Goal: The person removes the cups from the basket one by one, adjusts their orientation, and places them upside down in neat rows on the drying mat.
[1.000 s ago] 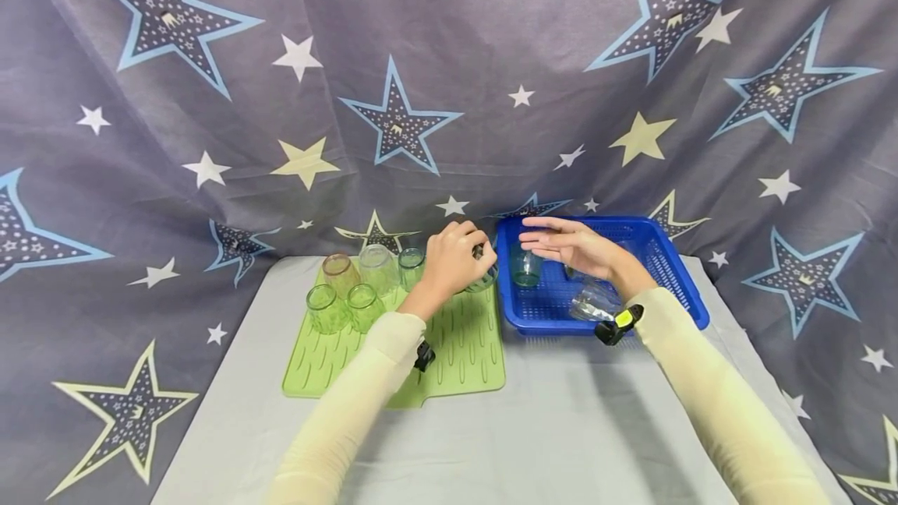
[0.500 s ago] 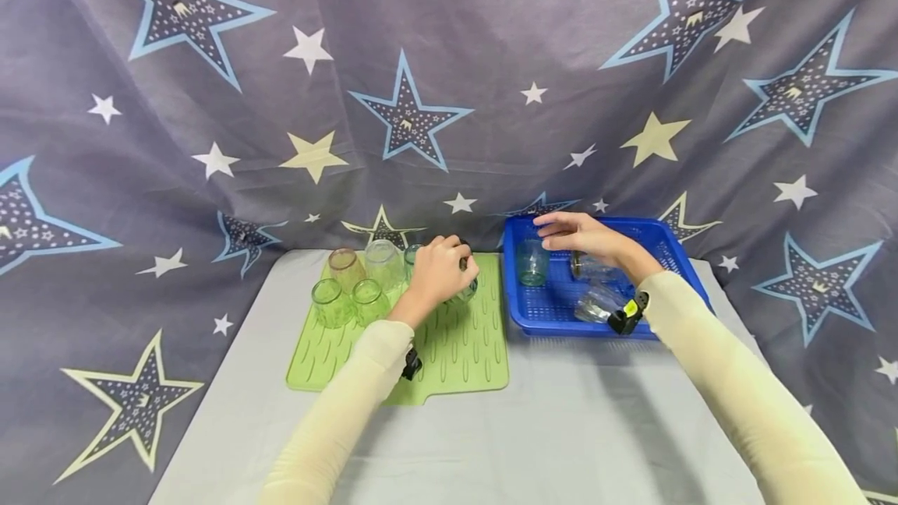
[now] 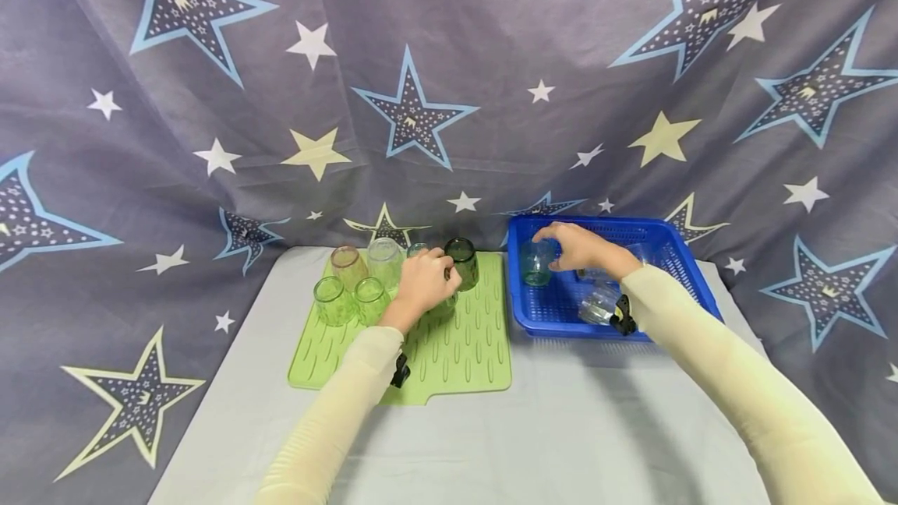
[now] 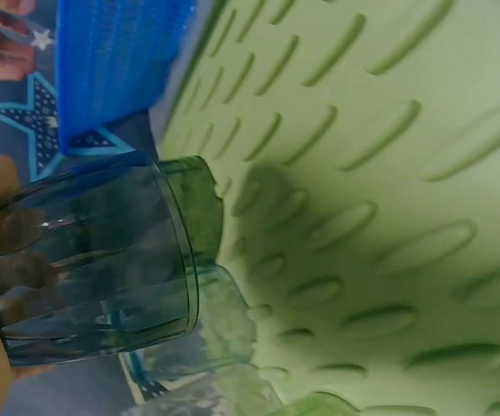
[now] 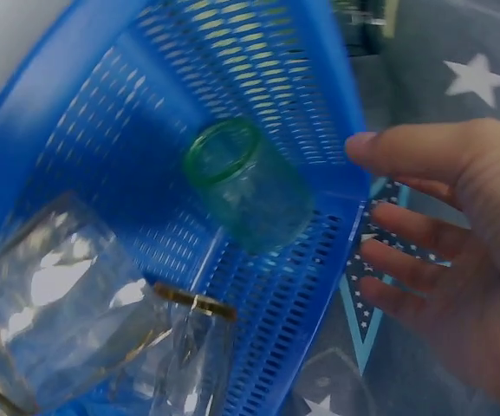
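Observation:
My left hand point(image 3: 423, 280) grips a bluish glass tumbler point(image 4: 94, 260), its rim turned down toward the green drying mat point(image 3: 463, 369); a shadow falls on the mat below. Close behind it stands a dark glass point(image 3: 461, 263) on the mat. Several upside-down glasses fill the mat's back left, among them a green glass point(image 3: 370, 301) and a pinkish glass point(image 3: 348, 266). Over the blue basket point(image 3: 522, 326), my right hand point(image 3: 578, 246) holds nothing, thumb and fingers spread. Nearest to it is a teal glass point(image 5: 250, 186) in the basket, apart from the fingers in the right wrist view.
Clear glasses lie on their sides in the basket, one a large clear glass point(image 5: 68, 303), another with a gold-coloured rim point(image 5: 193, 303). A star-patterned curtain point(image 3: 414, 115) hangs right behind the table point(image 3: 561, 427). Basket and mat sit side by side.
My left hand has moved left with the bluish tumbler, and the dark glass behind has come into view. My right hand has come down toward the teal glass, its fingers bending downward.

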`<action>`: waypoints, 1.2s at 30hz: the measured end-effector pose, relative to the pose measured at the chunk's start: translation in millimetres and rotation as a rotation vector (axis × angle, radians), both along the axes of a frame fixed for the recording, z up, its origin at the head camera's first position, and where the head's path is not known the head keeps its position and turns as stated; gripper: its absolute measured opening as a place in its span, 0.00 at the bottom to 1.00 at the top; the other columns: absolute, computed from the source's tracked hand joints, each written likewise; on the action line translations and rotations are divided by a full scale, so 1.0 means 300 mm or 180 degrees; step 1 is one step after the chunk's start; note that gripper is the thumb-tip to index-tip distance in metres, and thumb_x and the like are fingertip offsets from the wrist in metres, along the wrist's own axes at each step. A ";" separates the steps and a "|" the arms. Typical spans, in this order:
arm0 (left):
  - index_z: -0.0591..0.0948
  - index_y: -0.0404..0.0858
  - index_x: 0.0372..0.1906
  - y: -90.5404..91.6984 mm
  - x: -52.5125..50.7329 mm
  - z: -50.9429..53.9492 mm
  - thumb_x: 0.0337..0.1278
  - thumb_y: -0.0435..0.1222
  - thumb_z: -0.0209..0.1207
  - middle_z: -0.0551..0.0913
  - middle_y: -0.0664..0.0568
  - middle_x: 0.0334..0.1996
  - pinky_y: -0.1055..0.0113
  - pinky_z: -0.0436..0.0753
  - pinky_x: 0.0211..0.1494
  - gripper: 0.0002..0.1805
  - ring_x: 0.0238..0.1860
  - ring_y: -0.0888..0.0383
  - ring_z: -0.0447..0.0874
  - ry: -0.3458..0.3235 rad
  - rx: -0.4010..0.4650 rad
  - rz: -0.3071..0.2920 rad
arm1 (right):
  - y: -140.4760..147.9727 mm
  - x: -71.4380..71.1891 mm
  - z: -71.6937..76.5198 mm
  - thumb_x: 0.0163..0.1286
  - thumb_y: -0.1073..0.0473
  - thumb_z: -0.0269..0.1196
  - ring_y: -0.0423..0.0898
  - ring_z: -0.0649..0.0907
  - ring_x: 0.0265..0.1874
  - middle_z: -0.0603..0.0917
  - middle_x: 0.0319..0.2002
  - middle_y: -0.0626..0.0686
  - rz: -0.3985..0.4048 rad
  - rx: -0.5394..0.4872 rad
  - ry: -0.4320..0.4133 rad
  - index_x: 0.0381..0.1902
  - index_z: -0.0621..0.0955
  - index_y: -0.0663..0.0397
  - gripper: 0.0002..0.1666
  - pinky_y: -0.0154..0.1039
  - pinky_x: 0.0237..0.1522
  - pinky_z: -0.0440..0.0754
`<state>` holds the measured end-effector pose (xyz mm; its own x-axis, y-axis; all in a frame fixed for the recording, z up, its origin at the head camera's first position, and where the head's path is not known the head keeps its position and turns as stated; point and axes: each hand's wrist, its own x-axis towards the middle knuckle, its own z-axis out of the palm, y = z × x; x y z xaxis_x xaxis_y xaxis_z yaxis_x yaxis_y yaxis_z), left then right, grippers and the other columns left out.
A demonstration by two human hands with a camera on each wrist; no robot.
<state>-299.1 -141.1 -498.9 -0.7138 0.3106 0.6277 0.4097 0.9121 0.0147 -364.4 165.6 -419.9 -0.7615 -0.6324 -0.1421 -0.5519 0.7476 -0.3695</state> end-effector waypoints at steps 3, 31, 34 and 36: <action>0.87 0.44 0.24 -0.015 -0.002 -0.014 0.51 0.39 0.60 0.85 0.52 0.27 0.60 0.78 0.18 0.08 0.24 0.52 0.80 -0.0105 -0.0037 0.0067 | -0.015 -0.001 -0.015 0.60 0.68 0.72 0.65 0.77 0.66 0.74 0.69 0.65 0.0059 0.0289 0.0161 0.68 0.77 0.58 0.36 0.58 0.56 0.82; 0.88 0.43 0.27 -0.080 -0.031 -0.116 0.54 0.37 0.62 0.85 0.49 0.28 0.56 0.80 0.21 0.07 0.29 0.49 0.81 -0.0403 -0.0197 0.0244 | -0.080 -0.076 -0.206 0.60 0.83 0.59 0.62 0.74 0.70 0.79 0.66 0.62 0.0521 0.1094 0.1044 0.59 0.84 0.57 0.32 0.55 0.69 0.74; 0.89 0.43 0.28 -0.087 -0.031 -0.123 0.55 0.37 0.62 0.86 0.49 0.30 0.55 0.80 0.21 0.07 0.28 0.48 0.81 -0.0403 -0.0195 0.0226 | -0.087 -0.083 -0.219 0.60 0.83 0.59 0.62 0.73 0.71 0.78 0.67 0.62 0.0523 0.1145 0.1046 0.60 0.83 0.58 0.32 0.55 0.71 0.72; 0.89 0.42 0.28 -0.091 -0.034 -0.130 0.55 0.37 0.62 0.86 0.49 0.30 0.55 0.81 0.22 0.07 0.29 0.48 0.82 -0.0405 -0.0193 0.0225 | -0.091 -0.085 -0.224 0.61 0.82 0.60 0.62 0.73 0.71 0.78 0.67 0.62 0.0531 0.1154 0.1066 0.60 0.83 0.58 0.31 0.55 0.71 0.72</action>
